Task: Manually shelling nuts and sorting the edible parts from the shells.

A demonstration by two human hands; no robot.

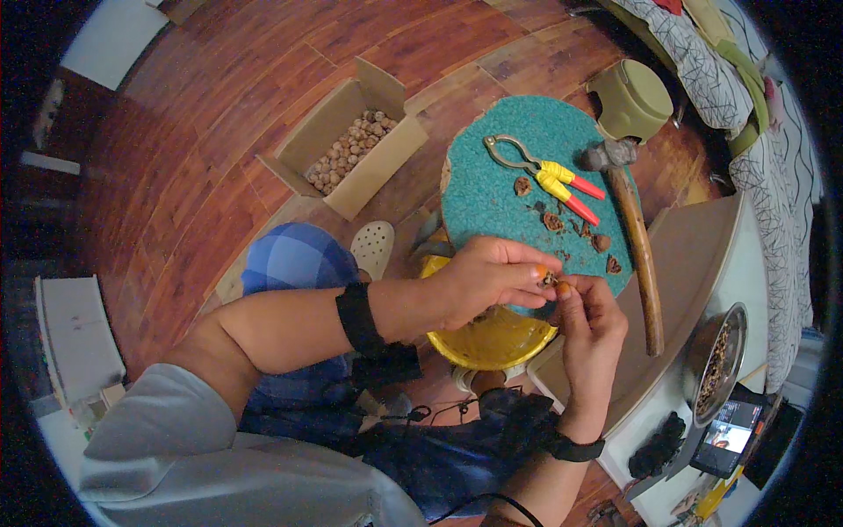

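Between the fingertips of my left hand (484,280) is a small broken walnut piece (547,280). The thumb and fingers of my right hand (589,323) pinch at the same piece from the right. Both hands are over the near edge of a round stand with a teal textured top (487,191), above a yellow basin (490,346). Cracked walnut shells (552,221) and crumbs lie on the teal top. A plier-type nutcracker (546,174) with red and yellow grips rests among them. A hammer (635,244) with a wooden handle lies along the right edge.
An open cardboard box (411,141) of whole walnuts (349,151) stands on the wood floor. An olive plastic stool (632,99) is beyond the stand. On the white surface at right are a metal bowl (741,323) of nut pieces, a phone (728,438) and a black cloth-like item (658,444).
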